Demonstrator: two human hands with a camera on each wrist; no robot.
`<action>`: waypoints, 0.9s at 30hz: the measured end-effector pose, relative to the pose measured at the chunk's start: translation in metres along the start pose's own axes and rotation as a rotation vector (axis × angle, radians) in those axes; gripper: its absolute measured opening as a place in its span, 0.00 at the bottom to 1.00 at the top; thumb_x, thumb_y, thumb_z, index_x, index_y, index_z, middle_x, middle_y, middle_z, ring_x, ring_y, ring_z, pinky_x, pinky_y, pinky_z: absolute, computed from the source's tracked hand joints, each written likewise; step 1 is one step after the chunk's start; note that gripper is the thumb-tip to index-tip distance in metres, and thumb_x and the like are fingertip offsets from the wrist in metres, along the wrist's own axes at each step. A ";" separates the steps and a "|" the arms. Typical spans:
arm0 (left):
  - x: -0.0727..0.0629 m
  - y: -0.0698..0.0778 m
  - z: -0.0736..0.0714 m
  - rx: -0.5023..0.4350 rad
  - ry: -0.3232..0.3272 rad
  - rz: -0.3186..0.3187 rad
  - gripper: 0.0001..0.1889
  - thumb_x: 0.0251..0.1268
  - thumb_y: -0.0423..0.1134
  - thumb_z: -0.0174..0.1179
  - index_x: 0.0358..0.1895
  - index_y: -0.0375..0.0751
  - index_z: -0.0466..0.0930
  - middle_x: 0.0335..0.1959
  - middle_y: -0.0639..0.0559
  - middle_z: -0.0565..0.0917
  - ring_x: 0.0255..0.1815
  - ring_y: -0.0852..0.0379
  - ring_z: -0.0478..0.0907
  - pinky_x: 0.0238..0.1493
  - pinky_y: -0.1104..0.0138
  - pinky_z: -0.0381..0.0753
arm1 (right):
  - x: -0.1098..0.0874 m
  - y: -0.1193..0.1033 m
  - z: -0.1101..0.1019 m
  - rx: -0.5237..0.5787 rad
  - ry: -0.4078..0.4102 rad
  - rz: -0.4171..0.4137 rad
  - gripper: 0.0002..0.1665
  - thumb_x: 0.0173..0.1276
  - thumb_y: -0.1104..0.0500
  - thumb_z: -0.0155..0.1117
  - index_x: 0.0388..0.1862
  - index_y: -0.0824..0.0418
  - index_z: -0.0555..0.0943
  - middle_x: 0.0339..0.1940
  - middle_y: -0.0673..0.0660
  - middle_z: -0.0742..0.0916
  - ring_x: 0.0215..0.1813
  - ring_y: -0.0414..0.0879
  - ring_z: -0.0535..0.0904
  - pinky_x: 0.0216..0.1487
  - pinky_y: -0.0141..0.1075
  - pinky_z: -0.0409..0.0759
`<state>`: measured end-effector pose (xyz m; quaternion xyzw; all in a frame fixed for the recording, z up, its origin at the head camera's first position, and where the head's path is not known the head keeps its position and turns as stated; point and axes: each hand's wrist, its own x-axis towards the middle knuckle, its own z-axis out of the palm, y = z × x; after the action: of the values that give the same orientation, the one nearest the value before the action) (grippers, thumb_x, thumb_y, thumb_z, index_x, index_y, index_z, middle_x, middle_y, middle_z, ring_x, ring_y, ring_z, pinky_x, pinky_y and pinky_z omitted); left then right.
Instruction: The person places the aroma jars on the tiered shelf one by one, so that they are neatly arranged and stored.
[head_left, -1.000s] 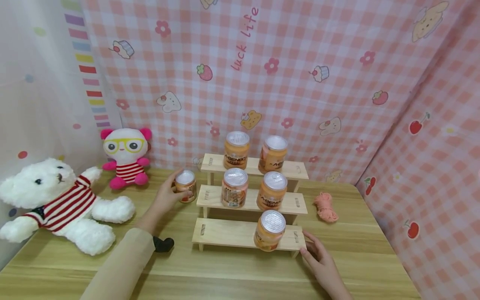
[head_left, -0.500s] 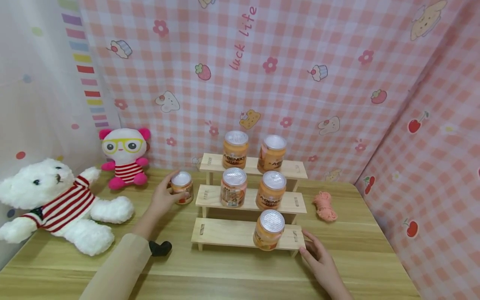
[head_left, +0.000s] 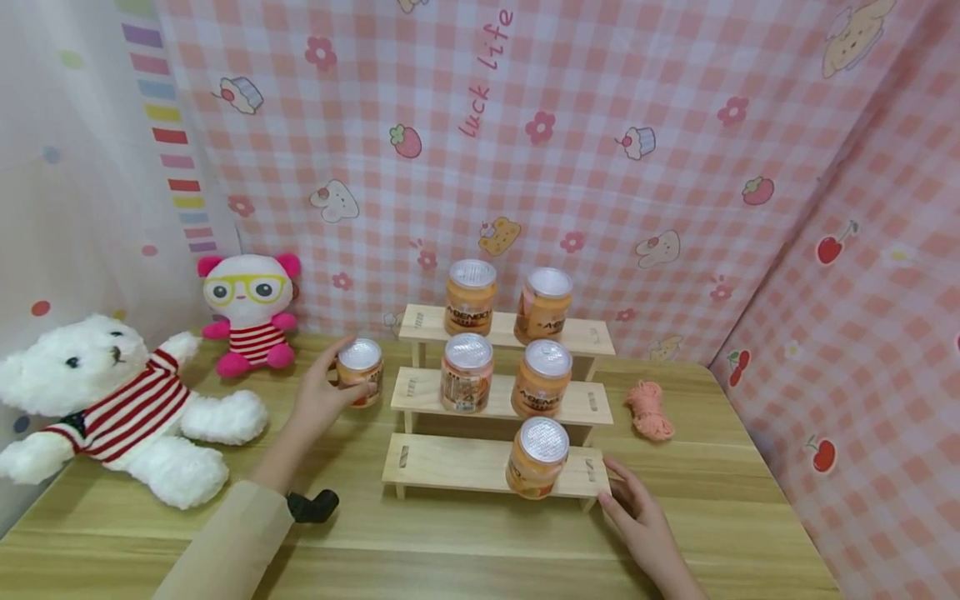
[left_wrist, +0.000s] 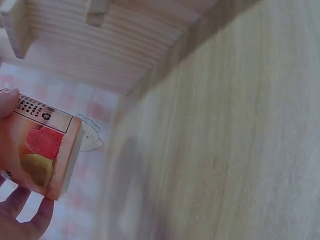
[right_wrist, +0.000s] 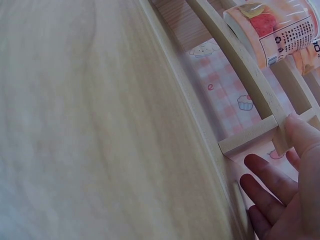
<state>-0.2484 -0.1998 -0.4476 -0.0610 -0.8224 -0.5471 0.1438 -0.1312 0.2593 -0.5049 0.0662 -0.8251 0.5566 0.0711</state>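
Note:
My left hand (head_left: 321, 393) grips a small orange can (head_left: 360, 375) with a silver lid, left of a three-step wooden display stand (head_left: 450, 463). In the left wrist view, this can (left_wrist: 42, 145) shows printed fruit, with a thumb on one side and fingers (left_wrist: 37, 220) on the other. My right hand (head_left: 637, 521) holds the stand's lowest step at its right end. Its thumb lies on the board's front corner in the right wrist view; the other fingers (right_wrist: 272, 182) are loosely bent, the index partly hidden. One can (head_left: 537, 458) stands on the lowest step.
Two cans (head_left: 542, 380) are on the middle step and two more (head_left: 471, 298) on the top. Pink yarn (head_left: 649, 410) lies right of the stand. A white teddy bear (head_left: 127, 408) and a panda plush (head_left: 252, 312) sit at left. Checked cloth (head_left: 420, 75) hangs behind.
My left hand has drawn the can slightly to the left, away from the stand. The right hand stays at the stand's lower right corner.

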 end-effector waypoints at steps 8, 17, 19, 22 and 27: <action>-0.011 0.015 -0.005 -0.003 0.059 0.039 0.42 0.48 0.33 0.75 0.69 0.40 0.65 0.64 0.37 0.69 0.53 0.44 0.69 0.45 0.58 0.73 | -0.001 -0.001 0.000 0.002 -0.004 0.022 0.28 0.70 0.64 0.59 0.68 0.61 0.68 0.49 0.64 0.84 0.50 0.38 0.78 0.48 0.28 0.74; -0.024 0.041 -0.013 -0.021 0.084 0.050 0.42 0.47 0.35 0.75 0.69 0.41 0.65 0.64 0.40 0.69 0.58 0.46 0.68 0.50 0.54 0.70 | -0.002 -0.002 0.000 0.012 -0.002 0.017 0.27 0.71 0.63 0.59 0.68 0.61 0.68 0.50 0.64 0.84 0.50 0.38 0.78 0.47 0.29 0.75; -0.027 0.046 -0.014 -0.022 0.091 0.054 0.42 0.46 0.35 0.76 0.68 0.42 0.66 0.64 0.41 0.70 0.58 0.47 0.67 0.50 0.54 0.69 | -0.002 -0.003 0.000 0.011 -0.002 0.020 0.27 0.71 0.63 0.59 0.68 0.61 0.68 0.50 0.64 0.84 0.50 0.38 0.78 0.47 0.29 0.75; -0.034 0.055 -0.017 -0.030 0.091 0.049 0.42 0.46 0.35 0.76 0.68 0.43 0.66 0.64 0.42 0.70 0.58 0.47 0.67 0.50 0.53 0.68 | -0.002 -0.003 0.000 0.010 -0.002 0.018 0.27 0.71 0.63 0.59 0.68 0.61 0.68 0.49 0.63 0.84 0.50 0.38 0.78 0.47 0.29 0.75; -0.044 0.069 -0.018 -0.044 0.079 0.031 0.43 0.45 0.37 0.77 0.68 0.46 0.67 0.63 0.42 0.70 0.56 0.44 0.68 0.51 0.51 0.68 | -0.001 -0.002 0.000 0.015 -0.003 -0.002 0.27 0.70 0.64 0.59 0.68 0.62 0.68 0.49 0.64 0.84 0.49 0.37 0.78 0.47 0.28 0.75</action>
<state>-0.1863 -0.1866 -0.3938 -0.0554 -0.8027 -0.5648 0.1833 -0.1301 0.2584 -0.5034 0.0681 -0.8210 0.5626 0.0700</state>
